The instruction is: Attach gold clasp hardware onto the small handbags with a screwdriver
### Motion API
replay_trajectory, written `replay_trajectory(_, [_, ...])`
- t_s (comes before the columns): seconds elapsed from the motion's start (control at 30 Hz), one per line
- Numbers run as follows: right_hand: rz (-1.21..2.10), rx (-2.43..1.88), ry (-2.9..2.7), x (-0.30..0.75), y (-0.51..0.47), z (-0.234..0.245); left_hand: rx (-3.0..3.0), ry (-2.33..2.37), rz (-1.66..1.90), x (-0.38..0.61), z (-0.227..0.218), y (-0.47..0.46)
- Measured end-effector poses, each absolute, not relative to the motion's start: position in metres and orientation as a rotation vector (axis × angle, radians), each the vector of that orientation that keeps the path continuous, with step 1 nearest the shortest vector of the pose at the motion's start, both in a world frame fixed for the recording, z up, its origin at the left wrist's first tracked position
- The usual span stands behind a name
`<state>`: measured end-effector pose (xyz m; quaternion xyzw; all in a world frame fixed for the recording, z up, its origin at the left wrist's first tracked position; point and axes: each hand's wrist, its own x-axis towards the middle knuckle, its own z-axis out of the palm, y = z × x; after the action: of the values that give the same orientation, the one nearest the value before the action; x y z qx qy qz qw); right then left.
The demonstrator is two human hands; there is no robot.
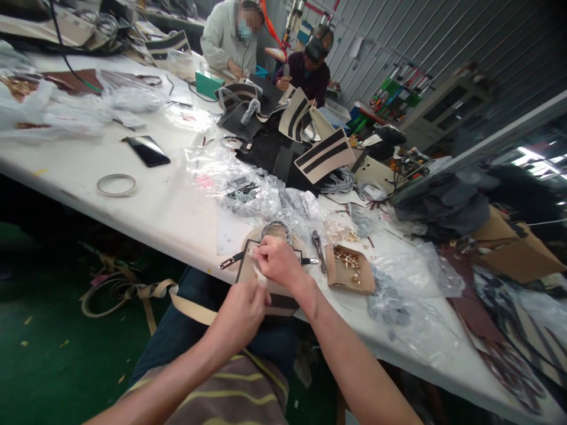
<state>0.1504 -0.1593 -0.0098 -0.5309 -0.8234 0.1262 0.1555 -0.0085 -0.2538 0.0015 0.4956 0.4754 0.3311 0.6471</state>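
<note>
A flat bag panel (280,297) in beige and dark tones lies at the table's front edge, partly over my lap. Dark straps stick out on both sides; the left one ends in a metal clasp (230,261). My left hand (243,313) is closed low over the panel, and a long beige tape strip (192,310) trails from it toward the floor. Above it, my right hand (279,262) has its fingertips pinched together at the panel's upper left. A whitish bit shows between the hands; what the right fingertips hold is hidden. A coil of cord (275,229) sits behind the panel.
Pliers (318,251) and a cardboard tray (349,284) of small metal fittings lie to the right. Clear plastic bags (266,198) spread beyond. A phone (148,151) and a ring-shaped band (116,185) lie left. Two people work across the table near striped panels (325,154).
</note>
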Motion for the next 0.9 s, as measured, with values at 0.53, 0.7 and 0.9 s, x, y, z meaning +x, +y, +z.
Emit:
replay_trajectory(0.53, [0.279, -1.488, -1.953, 0.122, -0.248, -0.045, 1.309, 0.859, 0.706, -0.059, 0.016, -0.289])
replay_trajectory(0.7, [0.596, -1.413, -1.448, 0.178, -0.271, -0.005, 1.282, 0.902, 0.707, -0.046, 0.012, -0.27])
replay_trajectory(0.9, [0.981, -1.409, -1.254, 0.198, -0.289, 0.033, 1.346, 0.848, 0.564, -0.019, 0.017, -0.265])
